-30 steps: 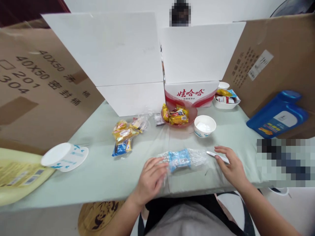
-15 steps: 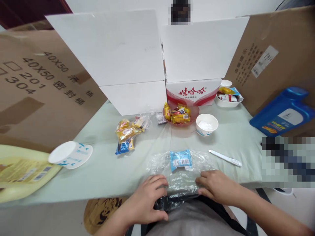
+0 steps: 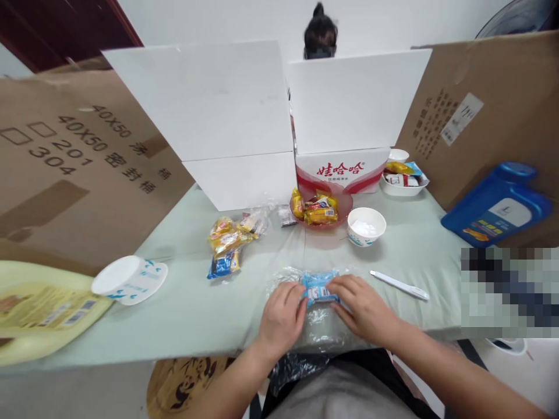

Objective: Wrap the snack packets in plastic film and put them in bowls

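A small light-blue snack packet [image 3: 320,290] lies on a crumpled clear plastic bag [image 3: 321,326] at the table's front, and the bag hangs over the edge. My left hand [image 3: 283,314] is closed at the packet's left end, fingertips and thumb on the wrapper. At the right end, my right hand [image 3: 358,305] grips the packet between thumb and fingers. The palms hide part of the bag. To the right lies a white pen-shaped cutter [image 3: 399,285].
Left are wrapped snacks [image 3: 229,241] and a tipped paper bowl [image 3: 131,279] beside a yellow bottle [image 3: 48,308]. Behind stand a pink dish [image 3: 345,203] of snacks and a paper bowl [image 3: 367,226]. A blue bottle [image 3: 498,203] leans right. Cardboard boxes wall the table; a person's head shows behind.
Both hands have moved forward and inward from the bag's near edge onto the blue snack packet and taken its two ends. The camera view has tilted slightly up.
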### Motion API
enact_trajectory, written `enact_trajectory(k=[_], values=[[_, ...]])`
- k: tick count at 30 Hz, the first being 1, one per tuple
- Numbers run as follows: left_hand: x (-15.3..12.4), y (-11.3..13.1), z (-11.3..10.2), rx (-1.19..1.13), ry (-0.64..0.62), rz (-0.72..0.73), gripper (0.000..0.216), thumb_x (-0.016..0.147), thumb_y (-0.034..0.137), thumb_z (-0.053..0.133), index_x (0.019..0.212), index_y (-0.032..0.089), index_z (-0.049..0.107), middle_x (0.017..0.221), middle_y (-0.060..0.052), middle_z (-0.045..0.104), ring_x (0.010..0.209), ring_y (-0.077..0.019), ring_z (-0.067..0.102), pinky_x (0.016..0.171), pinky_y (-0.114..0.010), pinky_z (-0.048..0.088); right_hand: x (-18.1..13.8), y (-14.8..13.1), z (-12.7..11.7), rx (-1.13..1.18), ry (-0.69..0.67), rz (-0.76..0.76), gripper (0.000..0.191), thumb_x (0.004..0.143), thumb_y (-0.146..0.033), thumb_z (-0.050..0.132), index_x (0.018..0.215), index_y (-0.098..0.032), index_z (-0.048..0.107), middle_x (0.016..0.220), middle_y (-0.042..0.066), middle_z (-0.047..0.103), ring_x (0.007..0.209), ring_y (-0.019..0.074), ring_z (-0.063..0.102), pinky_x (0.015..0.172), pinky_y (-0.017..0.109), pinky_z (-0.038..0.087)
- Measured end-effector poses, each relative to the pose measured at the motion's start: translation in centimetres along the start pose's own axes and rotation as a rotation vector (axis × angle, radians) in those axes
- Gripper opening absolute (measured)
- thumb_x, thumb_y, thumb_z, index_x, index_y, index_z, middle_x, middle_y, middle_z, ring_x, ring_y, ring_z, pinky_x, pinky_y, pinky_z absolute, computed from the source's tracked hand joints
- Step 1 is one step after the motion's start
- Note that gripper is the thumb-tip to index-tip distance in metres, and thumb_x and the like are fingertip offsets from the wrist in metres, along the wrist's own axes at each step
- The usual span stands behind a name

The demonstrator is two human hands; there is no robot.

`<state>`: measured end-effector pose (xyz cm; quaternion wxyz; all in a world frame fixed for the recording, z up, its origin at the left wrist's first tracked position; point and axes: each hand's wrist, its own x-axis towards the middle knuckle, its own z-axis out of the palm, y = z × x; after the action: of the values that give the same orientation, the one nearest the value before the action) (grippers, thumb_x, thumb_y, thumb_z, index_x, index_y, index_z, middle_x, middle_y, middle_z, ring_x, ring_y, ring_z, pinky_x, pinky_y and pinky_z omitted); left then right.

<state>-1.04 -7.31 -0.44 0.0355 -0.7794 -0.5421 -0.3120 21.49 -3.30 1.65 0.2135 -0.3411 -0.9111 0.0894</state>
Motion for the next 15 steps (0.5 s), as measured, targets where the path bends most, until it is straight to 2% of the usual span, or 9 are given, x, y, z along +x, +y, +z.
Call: enact_trajectory(k=[1,3,6,8,11,13,15], values=[[-0.4,-0.1,0.4,-0.016,-0.058,0.004,0.023,0.092,0.025,0.050,0.113,0.017,0.055,0.109,-0.012,0.063,0.106,-0.0247,0.060,0.091,-0.040,0.050,0.4,-0.1,0.5,0.029,-0.064,-0.059,0.036,0.092,-0.026,0.051,0.127,-0.019,0.053,0.125,0.012,0.059,0.116,0.0249,0.053,0.099,0.042,0.044],[-1.2,-0.5,1.3,0.010,-0.170,-0.021,0.044,0.088,0.038,0.056,0.126,0.016,0.049,0.127,-0.015,0.057,0.124,-0.0312,0.050,0.100,-0.048,0.044,1.2,0.3,1.5,0.021,-0.163,-0.092,0.047,0.087,-0.029,0.058,0.133,-0.021,0.051,0.135,0.012,0.054,0.125,0.0282,0.046,0.103,0.046,0.040],[-2.0,-1.5,2.3,0.088,-0.298,-0.060,0.084,0.078,0.055,0.063,0.146,0.018,0.030,0.153,-0.016,0.031,0.142,-0.0390,0.022,0.110,-0.059,0.026,2.3,2.1,2.8,-0.061,-0.205,0.018,0.060,0.084,-0.033,0.063,0.139,-0.018,0.045,0.142,0.015,0.047,0.131,0.0327,0.040,0.104,0.051,0.037],[-2.2,-1.9,2.6,0.102,-0.359,-0.061,0.094,0.076,0.059,0.064,0.150,0.020,0.020,0.156,-0.015,0.024,0.144,-0.0389,0.014,0.112,-0.060,0.019,2.9,3.4,2.8,-0.097,-0.172,0.088,0.052,0.085,-0.030,0.061,0.134,-0.016,0.051,0.137,0.016,0.052,0.127,0.0318,0.044,0.103,0.050,0.038],[-2.4,-2.1,2.6,0.094,-0.390,-0.069,0.103,0.074,0.060,0.065,0.152,0.018,0.013,0.157,-0.015,0.023,0.145,-0.0377,0.012,0.114,-0.059,0.013,4.1,4.8,1.5,-0.104,-0.059,0.112,0.034,0.089,-0.029,0.054,0.119,-0.015,0.061,0.127,0.016,0.059,0.118,0.0295,0.052,0.097,0.047,0.044],[-2.3,-2.0,2.5,0.087,-0.403,-0.090,0.105,0.073,0.059,0.066,0.152,0.016,0.012,0.157,-0.015,0.023,0.145,-0.0367,0.011,0.115,-0.059,0.013,5.5,5.3,-0.1,-0.083,0.055,0.107,0.031,0.092,-0.030,0.049,0.116,-0.016,0.062,0.123,0.014,0.061,0.113,0.0270,0.056,0.094,0.043,0.046],[-2.2,-1.9,2.4,0.077,-0.438,-0.105,0.101,0.074,0.059,0.066,0.152,0.018,0.017,0.157,-0.013,0.023,0.146,-0.0363,0.011,0.115,-0.059,0.012,7.4,5.7,-1.9,-0.076,0.177,0.116,0.033,0.094,-0.030,0.044,0.120,-0.017,0.060,0.122,0.013,0.062,0.112,0.0243,0.057,0.094,0.039,0.046]])
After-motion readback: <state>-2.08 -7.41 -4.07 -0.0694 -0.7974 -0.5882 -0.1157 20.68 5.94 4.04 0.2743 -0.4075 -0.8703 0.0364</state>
